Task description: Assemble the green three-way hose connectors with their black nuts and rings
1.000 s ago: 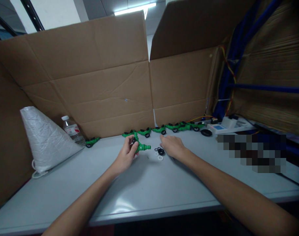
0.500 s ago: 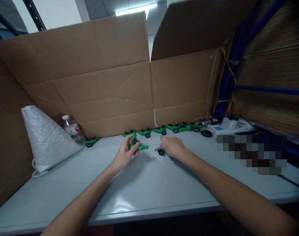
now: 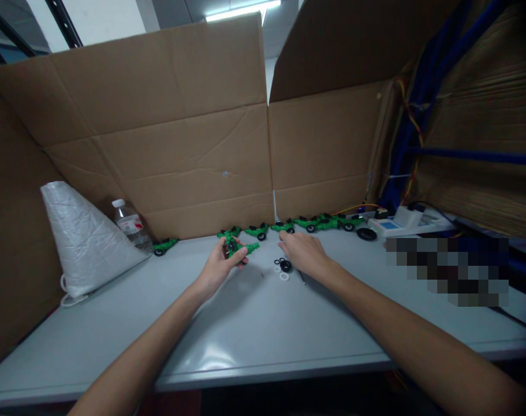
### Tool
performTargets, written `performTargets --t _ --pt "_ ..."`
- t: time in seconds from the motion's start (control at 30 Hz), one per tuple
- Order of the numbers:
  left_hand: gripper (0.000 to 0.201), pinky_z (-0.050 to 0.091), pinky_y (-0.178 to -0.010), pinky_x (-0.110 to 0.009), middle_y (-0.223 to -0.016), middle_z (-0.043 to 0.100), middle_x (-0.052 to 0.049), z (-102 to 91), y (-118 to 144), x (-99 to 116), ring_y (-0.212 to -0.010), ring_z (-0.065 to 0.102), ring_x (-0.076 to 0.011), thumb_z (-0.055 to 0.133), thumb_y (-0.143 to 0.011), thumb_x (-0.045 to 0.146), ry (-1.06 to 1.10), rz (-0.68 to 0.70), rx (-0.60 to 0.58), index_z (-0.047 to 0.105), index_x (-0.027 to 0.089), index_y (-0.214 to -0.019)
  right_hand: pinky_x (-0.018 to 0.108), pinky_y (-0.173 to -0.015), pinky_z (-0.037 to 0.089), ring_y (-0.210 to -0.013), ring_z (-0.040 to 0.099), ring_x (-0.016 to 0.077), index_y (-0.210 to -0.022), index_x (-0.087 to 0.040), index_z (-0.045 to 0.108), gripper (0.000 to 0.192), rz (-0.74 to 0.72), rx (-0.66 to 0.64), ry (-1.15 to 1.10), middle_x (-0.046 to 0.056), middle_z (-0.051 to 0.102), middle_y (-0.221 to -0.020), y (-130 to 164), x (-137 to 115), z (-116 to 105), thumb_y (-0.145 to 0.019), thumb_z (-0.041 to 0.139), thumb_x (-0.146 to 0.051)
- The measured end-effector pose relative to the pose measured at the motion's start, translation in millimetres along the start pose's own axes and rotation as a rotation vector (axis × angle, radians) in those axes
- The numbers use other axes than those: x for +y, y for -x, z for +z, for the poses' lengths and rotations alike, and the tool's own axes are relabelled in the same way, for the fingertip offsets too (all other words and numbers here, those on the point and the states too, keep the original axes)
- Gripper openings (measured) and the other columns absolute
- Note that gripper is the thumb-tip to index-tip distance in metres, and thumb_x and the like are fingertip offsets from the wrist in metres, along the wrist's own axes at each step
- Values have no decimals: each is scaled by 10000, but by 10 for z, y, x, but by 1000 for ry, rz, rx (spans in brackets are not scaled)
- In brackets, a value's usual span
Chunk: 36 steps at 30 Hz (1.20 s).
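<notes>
Grey bench [image 3: 245,335], cardboard-walled. Left hand [image 3: 217,268] near rear edge, grasping green fitting [image 3: 241,249], raised off surface, presumably for access. Right hand [image 3: 303,254] released, flat beside loose rings [image 3: 282,266]. More fittings [image 3: 314,222] lined along rear edge.

The green fitting [image 3: 241,249] has been turned in the left hand [image 3: 217,268] — its nozzle now points right (slightly upward).

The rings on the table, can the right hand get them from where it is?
Probably yes. The right hand rests on the table right beside the rings, and nothing lies between them. The left hand holds a green fitting off to the side.
</notes>
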<state>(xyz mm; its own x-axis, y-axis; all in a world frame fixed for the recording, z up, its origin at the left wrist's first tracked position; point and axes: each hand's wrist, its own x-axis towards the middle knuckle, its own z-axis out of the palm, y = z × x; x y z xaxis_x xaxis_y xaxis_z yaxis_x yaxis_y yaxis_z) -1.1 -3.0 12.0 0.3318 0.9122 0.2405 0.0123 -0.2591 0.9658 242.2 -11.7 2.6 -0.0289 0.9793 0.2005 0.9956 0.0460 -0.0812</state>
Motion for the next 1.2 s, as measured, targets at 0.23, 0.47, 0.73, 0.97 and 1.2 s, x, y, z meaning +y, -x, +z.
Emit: performTargets --t 0.23,0.47,0.73,0.97,1.2 --pt "481 510 -692 -266 -879 635 -5 -11 -12 11 -737 658 -139 856 -827 400 -9 6 27 517 178 -1085 310 -893 438 -1091 705 257 -1095 -175 674 226 -318 63 -9 127 761 -1142 -2 -9 -43 -1092 471 -277" --pt "470 549 -736 -283 -881 656 -10 -61 -39 -2 -737 671 -139 861 -820 380 -7 12 74 531 172 -1083 299 -778 418 -985 729 263 -1076 -178 670 234 -429 -30 -11 121 769 -1054 -23 96 -65 -1090 504 -343" --pt "524 570 -783 -326 -875 674 0 -157 -116 -152 -732 689 -146 856 -797 344 76 9 129 524 189 -1172 328 -816 409 -984 682 265 -1024 -172 668 174 -543 66 -59 121 751 -1046 -7 -1 54 -1068 560 -301" --pt "514 540 -727 -295 -914 648 1 -196 -161 -175 -758 657 -142 813 -767 296 91 50 235 530 195 -1184 397 -930 395 -1102 575 289 -1176 -195 674 177 -671 211 -89 116 692 -1168 111 -218 178 -1057 574 -281" --pt "481 504 -696 -257 -938 661 -14 -247 -196 -220 -790 655 -146 779 -769 309 -57 11 374 553 192 -1177 442 -1008 395 -1223 550 302 -1389 -251 621 330 -730 222 -159 115 625 -1413 121 -313 275 -1080 508 -254"
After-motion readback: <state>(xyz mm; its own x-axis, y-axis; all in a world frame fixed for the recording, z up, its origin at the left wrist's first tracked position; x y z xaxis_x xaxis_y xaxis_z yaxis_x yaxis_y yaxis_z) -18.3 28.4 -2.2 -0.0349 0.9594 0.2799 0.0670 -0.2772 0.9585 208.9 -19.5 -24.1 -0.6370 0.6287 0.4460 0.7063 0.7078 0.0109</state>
